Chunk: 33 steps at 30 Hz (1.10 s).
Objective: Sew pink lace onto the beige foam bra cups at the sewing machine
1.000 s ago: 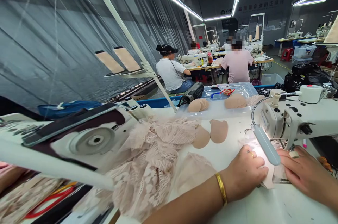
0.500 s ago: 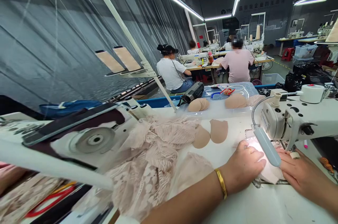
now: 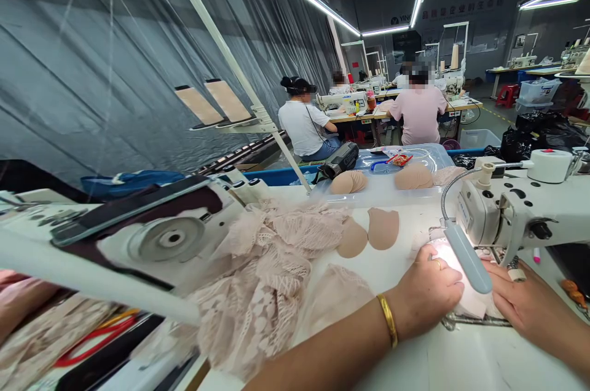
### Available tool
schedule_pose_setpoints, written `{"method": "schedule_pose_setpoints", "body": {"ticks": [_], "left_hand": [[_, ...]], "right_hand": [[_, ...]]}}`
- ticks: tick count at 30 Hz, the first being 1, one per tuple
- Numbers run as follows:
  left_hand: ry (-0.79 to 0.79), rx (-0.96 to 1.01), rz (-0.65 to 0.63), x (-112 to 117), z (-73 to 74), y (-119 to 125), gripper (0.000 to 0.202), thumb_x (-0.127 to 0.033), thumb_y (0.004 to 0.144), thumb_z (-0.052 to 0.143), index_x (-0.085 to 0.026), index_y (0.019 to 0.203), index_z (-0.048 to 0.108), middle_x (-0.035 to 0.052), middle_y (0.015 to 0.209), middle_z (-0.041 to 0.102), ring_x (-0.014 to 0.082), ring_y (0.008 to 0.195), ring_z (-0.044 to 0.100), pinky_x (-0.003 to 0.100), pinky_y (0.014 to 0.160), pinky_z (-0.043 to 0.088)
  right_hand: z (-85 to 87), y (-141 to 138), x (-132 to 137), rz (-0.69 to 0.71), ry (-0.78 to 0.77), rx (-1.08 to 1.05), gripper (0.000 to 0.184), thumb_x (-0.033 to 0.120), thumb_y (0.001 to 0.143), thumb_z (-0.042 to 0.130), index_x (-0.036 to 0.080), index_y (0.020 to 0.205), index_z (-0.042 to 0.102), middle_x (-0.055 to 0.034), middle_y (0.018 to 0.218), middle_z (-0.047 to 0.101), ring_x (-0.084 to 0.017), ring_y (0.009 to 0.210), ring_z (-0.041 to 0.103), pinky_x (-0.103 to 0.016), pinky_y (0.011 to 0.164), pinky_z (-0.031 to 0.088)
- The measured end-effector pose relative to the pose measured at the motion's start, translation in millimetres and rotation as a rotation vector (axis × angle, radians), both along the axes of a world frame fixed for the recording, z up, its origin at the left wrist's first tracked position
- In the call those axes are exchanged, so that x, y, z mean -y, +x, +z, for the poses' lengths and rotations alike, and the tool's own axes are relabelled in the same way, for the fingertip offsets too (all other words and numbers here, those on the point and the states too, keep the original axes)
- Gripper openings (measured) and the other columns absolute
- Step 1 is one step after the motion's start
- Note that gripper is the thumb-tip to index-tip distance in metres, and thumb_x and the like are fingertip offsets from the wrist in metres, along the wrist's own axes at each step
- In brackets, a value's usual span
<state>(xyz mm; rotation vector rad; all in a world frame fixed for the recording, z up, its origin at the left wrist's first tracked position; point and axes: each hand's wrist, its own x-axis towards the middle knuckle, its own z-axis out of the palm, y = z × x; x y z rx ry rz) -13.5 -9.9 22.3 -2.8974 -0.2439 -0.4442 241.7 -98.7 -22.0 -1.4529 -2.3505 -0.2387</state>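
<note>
My left hand (image 3: pixel 426 296), with a gold bangle on its wrist and a ring on one finger, presses curled fingers on a pale pink fabric piece (image 3: pixel 472 302) under the white sewing machine (image 3: pixel 520 209). My right hand (image 3: pixel 523 305) lies flat on the same piece from the right, a taped finger near the needle. A gooseneck lamp (image 3: pixel 465 256) shines on the cloth and hides part of it.
A heap of pink lace (image 3: pixel 262 280) lies left of my hands. Beige bra cups (image 3: pixel 369 231) sit on the white table, with more on a clear bin (image 3: pixel 405 179) behind. Another machine (image 3: pixel 152 237) stands at the left. Seated workers (image 3: pixel 306 126) sew at far tables.
The fabric piece has fed away from me under the machine, and both hands have slid forward with it. The view has shifted slightly.
</note>
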Motion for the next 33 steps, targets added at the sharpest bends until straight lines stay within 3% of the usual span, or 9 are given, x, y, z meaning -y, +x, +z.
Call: {"method": "schedule_pose_setpoints", "body": {"ticks": [10,13,18,24,28,33], "left_hand": [[0.007,0.031,0.021,3.2,-1.1,2.3,0.017,-0.003,0.089,0.058,-0.017,0.079,0.056,-0.0014,0.079,0.067,0.0174,0.077,0.057,0.045,0.097,0.029],[-0.007,0.018,0.028,2.6,-3.0,2.2,0.016,-0.004,0.087,0.059,-0.017,0.080,0.058,-0.0012,0.080,0.068,0.0173,0.075,0.056,0.046,0.096,0.029],[0.015,-0.029,0.063,0.7,-5.0,3.0,0.012,-0.008,0.090,0.064,-0.019,0.092,0.068,0.0033,0.089,0.073,0.0184,0.083,0.060,0.046,0.100,0.032],[0.006,-0.012,0.058,2.0,-6.4,4.9,0.014,-0.007,0.090,0.062,-0.019,0.093,0.069,0.0042,0.088,0.073,0.0188,0.084,0.061,0.046,0.102,0.032],[-0.010,0.011,0.045,4.8,-6.6,4.0,0.013,-0.006,0.089,0.061,-0.017,0.083,0.062,0.0012,0.081,0.069,0.0170,0.076,0.058,0.045,0.098,0.030],[-0.013,0.025,0.035,5.0,-5.0,3.4,0.013,-0.005,0.086,0.061,-0.017,0.085,0.061,-0.0002,0.079,0.068,0.0167,0.072,0.054,0.045,0.097,0.028]], "right_hand": [[-2.7,1.4,4.4,-0.071,0.013,-0.025,0.046,0.016,0.102,0.042,0.031,0.133,0.072,-0.0069,0.093,0.078,-0.029,0.091,0.073,-0.045,0.088,0.058],[-1.4,6.5,5.9,-0.053,0.065,-0.036,0.039,0.022,0.105,0.044,0.029,0.132,0.071,-0.0069,0.098,0.079,-0.029,0.092,0.072,-0.046,0.088,0.058],[-7.7,15.0,3.5,-0.106,0.132,-0.125,0.029,0.034,0.107,0.047,0.021,0.123,0.068,-0.0135,0.115,0.076,-0.034,0.111,0.070,-0.050,0.095,0.056],[-13.6,17.6,0.3,-0.086,0.109,-0.126,0.024,0.030,0.106,0.049,0.020,0.119,0.066,-0.0143,0.116,0.076,-0.034,0.112,0.070,-0.050,0.096,0.057],[-7.1,14.0,1.2,-0.062,0.167,-0.156,0.025,0.030,0.104,0.050,0.020,0.122,0.064,-0.0139,0.111,0.076,-0.034,0.109,0.071,-0.049,0.093,0.058],[-0.3,9.0,1.8,-0.059,0.177,-0.172,0.021,0.024,0.105,0.048,0.021,0.120,0.062,-0.0128,0.113,0.075,-0.031,0.107,0.071,-0.046,0.090,0.059]]}}
